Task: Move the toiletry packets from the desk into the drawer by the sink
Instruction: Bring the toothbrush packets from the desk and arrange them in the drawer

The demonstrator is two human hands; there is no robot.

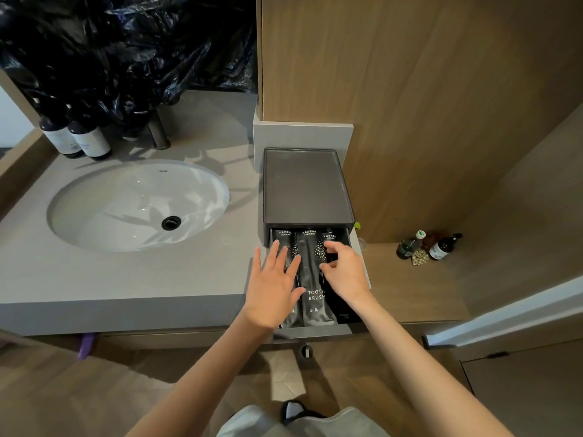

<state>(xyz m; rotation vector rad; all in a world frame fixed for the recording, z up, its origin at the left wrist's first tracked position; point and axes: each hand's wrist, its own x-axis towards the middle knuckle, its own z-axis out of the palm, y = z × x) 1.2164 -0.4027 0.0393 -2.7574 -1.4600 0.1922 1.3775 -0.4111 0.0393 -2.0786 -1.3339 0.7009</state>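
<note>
Three slim dark toiletry packets [313, 279] lie side by side in the pulled-out grey plastic drawer [315, 331]. My left hand [273, 287] presses them, fingers spread flat; my right hand [343, 270] pinches the rightmost packet [344, 313], fingers curled. Nearly finished, I judge.

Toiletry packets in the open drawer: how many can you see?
3, side by side in the drawer: the left packet under the left hand, the middle packet marked TOOTH BRUSH, the right packet pinched by the right hand. Others may lie hidden beneath.
</note>
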